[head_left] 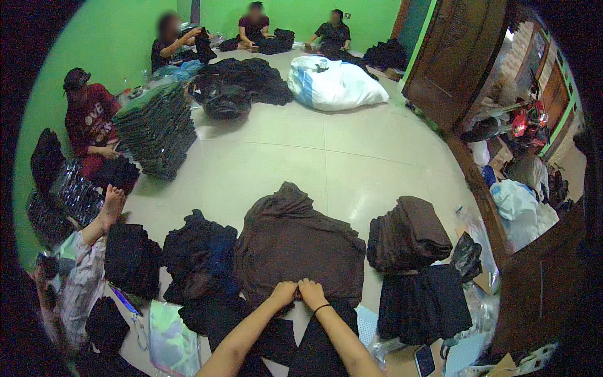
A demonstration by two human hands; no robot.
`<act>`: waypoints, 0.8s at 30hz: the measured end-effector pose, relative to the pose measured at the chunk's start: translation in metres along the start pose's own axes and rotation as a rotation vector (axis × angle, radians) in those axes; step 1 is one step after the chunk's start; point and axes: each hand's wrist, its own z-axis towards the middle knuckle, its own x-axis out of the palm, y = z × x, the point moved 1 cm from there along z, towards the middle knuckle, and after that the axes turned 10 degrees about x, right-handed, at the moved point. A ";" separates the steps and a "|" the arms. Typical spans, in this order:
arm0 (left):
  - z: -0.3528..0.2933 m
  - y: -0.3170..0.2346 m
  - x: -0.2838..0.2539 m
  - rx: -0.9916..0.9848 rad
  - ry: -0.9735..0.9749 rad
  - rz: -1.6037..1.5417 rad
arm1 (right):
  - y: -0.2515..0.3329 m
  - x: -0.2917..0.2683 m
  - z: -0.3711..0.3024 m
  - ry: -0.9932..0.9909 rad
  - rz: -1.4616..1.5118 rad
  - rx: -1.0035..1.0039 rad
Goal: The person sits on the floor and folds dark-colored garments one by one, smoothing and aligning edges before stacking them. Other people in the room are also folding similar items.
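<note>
A dark brown cloth garment (298,242) lies spread on the floor in front of me, its far end bunched up. My left hand (284,293) is closed on its near edge. Right beside it, my right hand (310,292) grips the same edge, with a thin dark band on the wrist. To the right stands a stack of folded brown cloth (411,232), with folded black cloth (424,305) on its near side. Left of the garment lies a loose black heap of cloth (201,254), and beyond that a folded black pile (132,259).
A tall stack of bagged dark clothes (157,132), a black heap (242,81) and a white sack (336,85) sit farther off. Several people sit along the green walls. At left, someone's bare foot (113,204) reaches in. A phone (424,361) lies near right; an open doorway stands beyond.
</note>
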 end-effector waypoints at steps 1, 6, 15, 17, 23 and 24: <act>-0.001 0.002 -0.001 -0.010 -0.034 -0.056 | 0.001 0.000 0.000 0.015 0.002 -0.012; -0.005 0.004 -0.007 -0.069 -0.120 -0.359 | 0.002 -0.003 -0.001 -0.017 -0.088 0.014; -0.009 -0.009 0.004 -0.035 -0.181 -0.003 | 0.005 -0.006 -0.001 -0.040 -0.241 0.036; -0.011 -0.008 0.005 -0.025 -0.236 -0.024 | 0.004 -0.008 -0.003 -0.055 -0.222 0.008; -0.020 0.011 -0.002 -0.113 -0.251 -0.532 | 0.001 -0.022 -0.008 -0.098 -0.197 -0.083; -0.020 0.012 -0.003 -0.063 -0.270 -0.474 | 0.001 -0.023 -0.008 -0.089 -0.189 -0.096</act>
